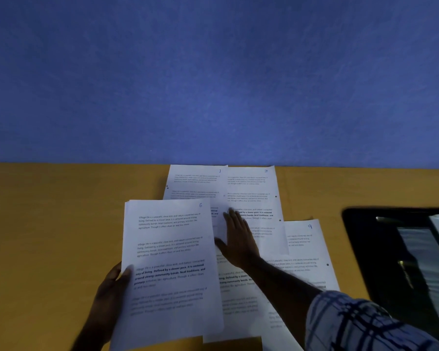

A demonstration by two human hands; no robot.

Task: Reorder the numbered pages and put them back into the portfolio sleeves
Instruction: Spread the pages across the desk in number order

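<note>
My left hand [112,290] grips the left edge of a small stack of printed pages [167,262], thumb on top; the top sheet is numbered 6. Several more numbered pages lie spread on the table: page 1 [195,181] at the back, page 3 [254,188] beside it, page 9 [307,252] to the right, and another sheet [236,300] partly under my arm. My right hand [238,239] lies flat with straight fingers on the spread pages, between the held stack and page 3. The black portfolio [380,249] lies open at the right edge, its shiny sleeves showing.
The yellow-brown table [61,211] has bare surface on the left and behind the portfolio. A blue wall [213,72] rises directly behind the table's far edge. My checked sleeve [352,323] covers the lower right corner.
</note>
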